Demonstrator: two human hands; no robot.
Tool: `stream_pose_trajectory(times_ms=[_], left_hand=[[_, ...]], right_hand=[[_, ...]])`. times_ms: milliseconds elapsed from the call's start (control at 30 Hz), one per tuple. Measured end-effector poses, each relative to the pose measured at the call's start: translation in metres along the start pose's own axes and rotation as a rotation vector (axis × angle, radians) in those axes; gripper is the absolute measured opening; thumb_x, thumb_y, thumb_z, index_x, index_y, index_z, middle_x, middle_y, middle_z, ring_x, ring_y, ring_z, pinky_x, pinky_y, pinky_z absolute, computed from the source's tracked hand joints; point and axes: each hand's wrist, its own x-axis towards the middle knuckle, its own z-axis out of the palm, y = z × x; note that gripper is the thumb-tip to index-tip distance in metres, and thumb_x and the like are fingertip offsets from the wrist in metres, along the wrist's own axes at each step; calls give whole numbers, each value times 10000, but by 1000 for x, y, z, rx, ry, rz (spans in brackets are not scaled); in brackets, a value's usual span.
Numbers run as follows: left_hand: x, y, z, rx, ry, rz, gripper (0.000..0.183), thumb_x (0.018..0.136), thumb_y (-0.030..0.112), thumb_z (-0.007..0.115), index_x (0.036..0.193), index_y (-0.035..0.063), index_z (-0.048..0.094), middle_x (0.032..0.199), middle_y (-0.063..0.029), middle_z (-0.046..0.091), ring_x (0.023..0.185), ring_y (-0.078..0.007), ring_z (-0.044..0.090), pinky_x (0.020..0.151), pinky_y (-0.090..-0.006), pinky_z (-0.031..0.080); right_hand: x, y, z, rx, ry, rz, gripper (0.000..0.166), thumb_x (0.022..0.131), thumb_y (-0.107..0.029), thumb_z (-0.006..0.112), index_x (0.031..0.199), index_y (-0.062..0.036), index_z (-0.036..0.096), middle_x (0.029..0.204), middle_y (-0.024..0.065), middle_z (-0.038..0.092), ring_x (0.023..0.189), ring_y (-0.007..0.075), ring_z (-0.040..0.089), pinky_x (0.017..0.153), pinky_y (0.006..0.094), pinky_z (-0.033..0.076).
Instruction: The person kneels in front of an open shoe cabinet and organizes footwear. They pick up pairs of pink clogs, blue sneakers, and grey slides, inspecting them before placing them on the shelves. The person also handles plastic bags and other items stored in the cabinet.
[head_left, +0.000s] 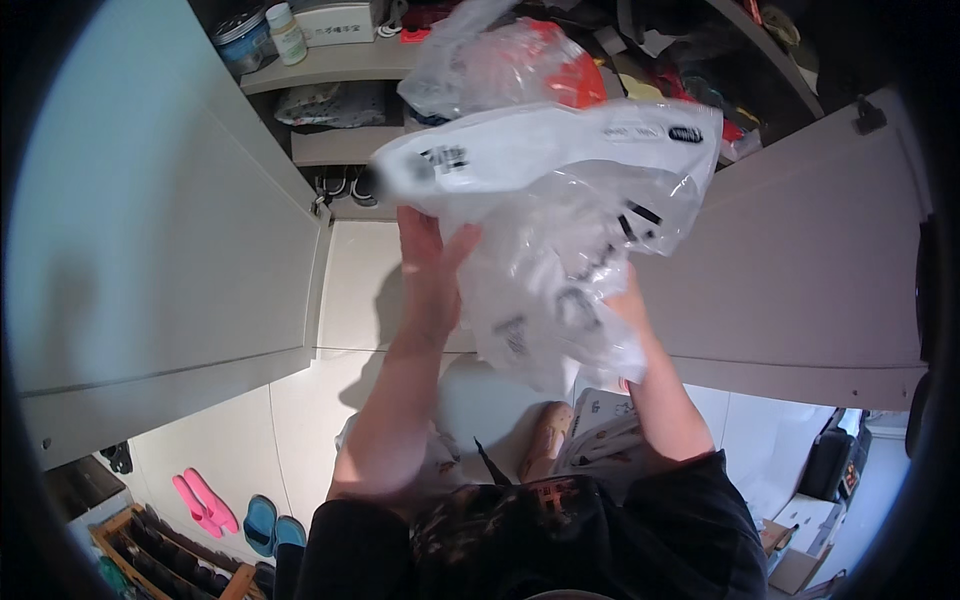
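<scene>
A large plastic bag (525, 277), part white and part translucent with dark printing, hangs crumpled in front of me at the open cabinet. My left hand (433, 259) grips its left side, with the thumb along the film and the fingertips partly hidden by the white upper part. At the right side, my right hand (628, 304) holds the bag too, its fingers mostly covered by plastic. Part of the bag is blurred. Just behind it, a clear plastic bag with something orange-red inside (517, 67) rests on the shelf.
Cabinet doors stand open at left (172, 225) and right (787, 262). The upper shelf (337, 64) bears a capped bottle (287, 34), a jar (244, 41) and a white box (334, 22). Pink slippers (205, 502), blue slippers (274, 525) and a wooden rack (172, 559) are lower left.
</scene>
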Motion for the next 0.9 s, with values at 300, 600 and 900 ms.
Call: stream_pose_trajectory(times_ms=[300,600,900], left_hand=[[9,1,-21,241,109,95,220,917,45,569,1131,5,540,1036,-45,622,933,-97,566,836,-252,442],[4,3,-30,479,231,314,188,972,126,496,1074,-13,571,923,-21,615,825,-66,537,716,-225,433],[27,31,-42,440,230,221,190,966,122,495,1072,-18,567,941,-36,638,824,-63,552,721,-219,441]], right_hand=[[-1,-10,-17,698,-332,49,616,920,-379,561,1380,-27,352,1368,102,450,1263,191,446,1053,344,353],[-3,-28,4,59,146,-135,209,862,-134,673,1021,-10,620,839,-3,636,723,57,538,679,216,448],[0,-32,-45,-297,201,-215,181,878,-160,646,894,20,659,679,-27,587,641,49,474,583,234,412]])
